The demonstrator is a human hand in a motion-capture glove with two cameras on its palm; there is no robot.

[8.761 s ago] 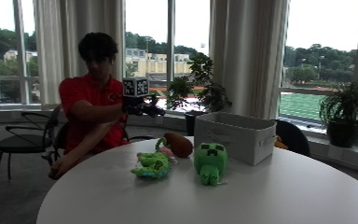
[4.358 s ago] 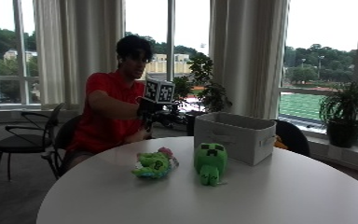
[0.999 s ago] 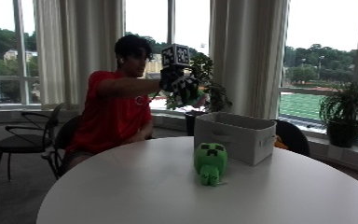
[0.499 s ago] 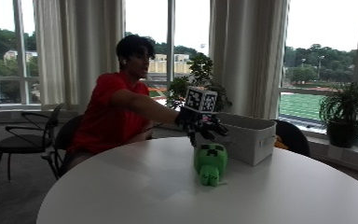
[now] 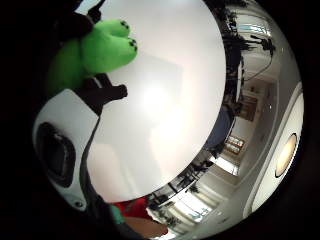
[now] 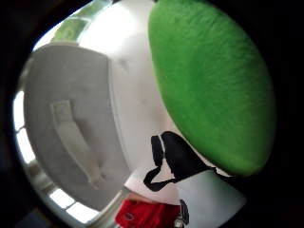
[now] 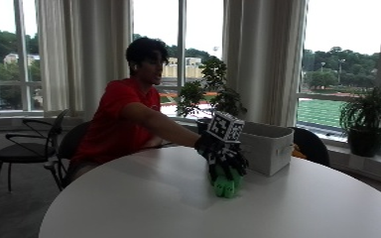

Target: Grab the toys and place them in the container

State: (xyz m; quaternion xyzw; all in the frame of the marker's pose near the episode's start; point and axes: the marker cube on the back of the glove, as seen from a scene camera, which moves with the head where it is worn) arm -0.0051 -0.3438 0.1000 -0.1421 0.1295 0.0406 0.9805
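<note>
The black gloved right hand [image 7: 222, 154] has come down onto the last soft green plush toy [image 7: 224, 184] at the middle of the picture. Its fingers curl round the toy, which still sits on the round white bench [image 7: 177, 208] beside the grey fabric container [image 7: 268, 146]. The other toys are off the bench, so only this one looks left.

Green plush toy [image 7: 224, 184]: fuzzy, bright green, with stubby feet tipped in small black marks [image 5: 102, 46]. Lies on the white table just beside the container, mostly covered by the gloved right hand [image 7: 222, 154], feet end exposed.

Container [image 7: 268, 146]: light grey fabric bin with a side handle [image 6: 71, 137], upright, open-topped.
</note>
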